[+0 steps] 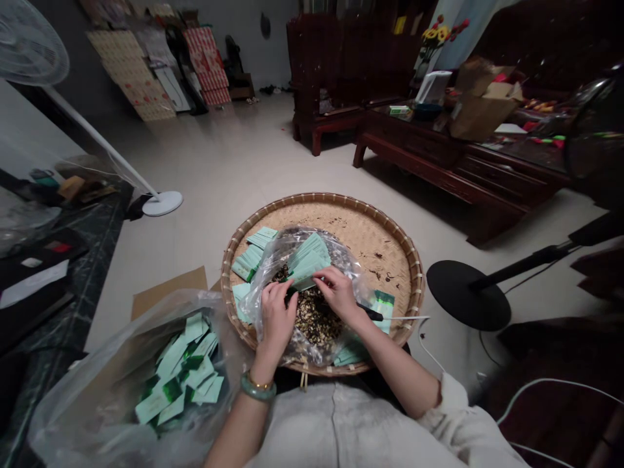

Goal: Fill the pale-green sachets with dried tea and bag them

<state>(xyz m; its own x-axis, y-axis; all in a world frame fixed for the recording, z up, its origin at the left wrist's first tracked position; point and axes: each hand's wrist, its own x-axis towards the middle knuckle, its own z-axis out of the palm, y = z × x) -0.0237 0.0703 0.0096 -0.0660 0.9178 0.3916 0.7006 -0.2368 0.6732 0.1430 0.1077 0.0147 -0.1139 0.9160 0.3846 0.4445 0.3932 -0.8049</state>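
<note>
The left hand (277, 318) is half closed, its fingers curled down inside a clear plastic bag (249, 305), and what they hold, if anything, cannot be told; a jade bangle (257, 392) sits on that wrist. The right hand (340, 294) is also half closed, its fingers laid against a fanned stack of mint-green sachets (308, 260), though a firm pinch is hard to confirm. Below the hands, the bag holds a heap of dried buds (314, 318) (possibly tea or flowers), and it all rests in a round woven bamboo tray (322, 199). A black-handled tool (370, 312) lies just beside the right wrist. More sachets (178, 370) fill a second plastic bag (58, 416) at lower left. Thin plastic could tear if that tool's end catches it, and a sharp tug on the bag could spill the buds across the tray. Sachets near the rim could also slide off if the tray tips.
</note>
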